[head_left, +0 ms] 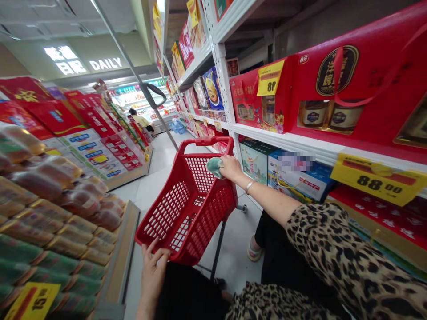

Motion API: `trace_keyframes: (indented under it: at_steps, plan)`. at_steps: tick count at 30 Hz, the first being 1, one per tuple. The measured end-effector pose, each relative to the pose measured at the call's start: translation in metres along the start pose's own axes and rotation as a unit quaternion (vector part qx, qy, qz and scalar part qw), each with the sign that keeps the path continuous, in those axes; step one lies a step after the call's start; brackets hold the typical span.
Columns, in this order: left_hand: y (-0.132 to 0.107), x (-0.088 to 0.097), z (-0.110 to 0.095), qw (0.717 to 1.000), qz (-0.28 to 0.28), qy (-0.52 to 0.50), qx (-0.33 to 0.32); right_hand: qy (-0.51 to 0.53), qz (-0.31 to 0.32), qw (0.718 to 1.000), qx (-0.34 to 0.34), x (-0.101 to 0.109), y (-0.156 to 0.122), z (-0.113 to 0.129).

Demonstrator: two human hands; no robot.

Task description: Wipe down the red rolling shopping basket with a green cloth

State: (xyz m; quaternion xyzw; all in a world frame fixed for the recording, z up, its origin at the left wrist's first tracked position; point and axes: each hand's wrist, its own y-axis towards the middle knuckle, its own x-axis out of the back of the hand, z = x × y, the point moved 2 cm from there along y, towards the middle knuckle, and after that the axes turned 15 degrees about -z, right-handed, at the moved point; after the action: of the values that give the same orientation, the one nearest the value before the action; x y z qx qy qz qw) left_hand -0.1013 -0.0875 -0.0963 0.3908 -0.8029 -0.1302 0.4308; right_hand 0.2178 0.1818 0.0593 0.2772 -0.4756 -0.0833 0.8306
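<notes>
R arm point(275, 202) ext.; R grip point(231, 169) clasps green cloth point(214, 166) on red basket point(200, 218) at 1 o'clock; L grip point(154, 262) clasps it at 7.

A red shopping basket point(202, 224) with latticed sides sits on a wheeled frame. At its near rim, the person's left hand point(154, 260) holds the edge; at its far right corner, the right hand point(230, 169) presses a green cloth point(214, 167) to the rim. Right of the basket, white shelves point(267, 136) carry red gift boxes point(325, 75). Left of it, packaged bottles point(50, 178) are stacked. Beyond it, someone in pale yellow point(140, 121) is near lit shelves.
</notes>
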Motion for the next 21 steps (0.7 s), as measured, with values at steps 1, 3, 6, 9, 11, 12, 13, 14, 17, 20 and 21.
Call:
trace_keyframes:
  at_steps: [1, 3, 6, 9, 11, 12, 13, 14, 17, 20, 21]
  plan:
    - [0.004, 0.001, 0.001, 1.000, 0.002, -0.008, 0.010, -0.003, 0.000, 1.000, 0.001, 0.000, 0.002, 0.000]
    - [0.011, 0.005, 0.003, 0.999, 0.013, -0.024, 0.035, -0.010, -0.002, 1.000, 0.002, 0.001, 0.004, 0.000]
    - [0.020, 0.010, 0.004, 0.997, 0.031, -0.033, 0.059, -0.022, -0.002, 1.000, 0.006, 0.002, 0.007, 0.000]
    - [0.022, 0.012, 0.000, 0.996, 0.046, -0.037, 0.071, -0.031, -0.004, 0.999, 0.009, 0.007, 0.010, 0.000]
    - [0.022, 0.011, -0.004, 0.995, 0.051, -0.041, 0.074, -0.039, -0.009, 0.999, 0.006, 0.011, 0.013, -0.003]
    - [0.022, 0.009, -0.006, 0.995, 0.051, -0.042, 0.074, -0.045, -0.013, 0.999, 0.003, 0.014, 0.015, -0.004]
    - [0.022, 0.007, -0.008, 0.995, 0.050, -0.042, 0.075, -0.052, -0.016, 0.999, 0.000, 0.016, 0.017, -0.006]
    - [0.023, 0.005, -0.009, 0.995, 0.049, -0.043, 0.075, -0.059, -0.017, 0.998, -0.004, 0.018, 0.019, -0.009]
    - [0.031, -0.003, -0.012, 0.995, 0.053, -0.048, 0.072, -0.076, -0.013, 0.997, -0.013, 0.021, 0.025, -0.016]
    - [0.044, -0.010, -0.013, 0.993, 0.069, -0.060, 0.078, -0.082, -0.012, 0.996, -0.015, 0.022, 0.027, -0.022]
    - [0.049, -0.013, -0.013, 0.991, 0.074, -0.064, 0.086, -0.081, -0.013, 0.997, -0.015, 0.023, 0.026, -0.024]
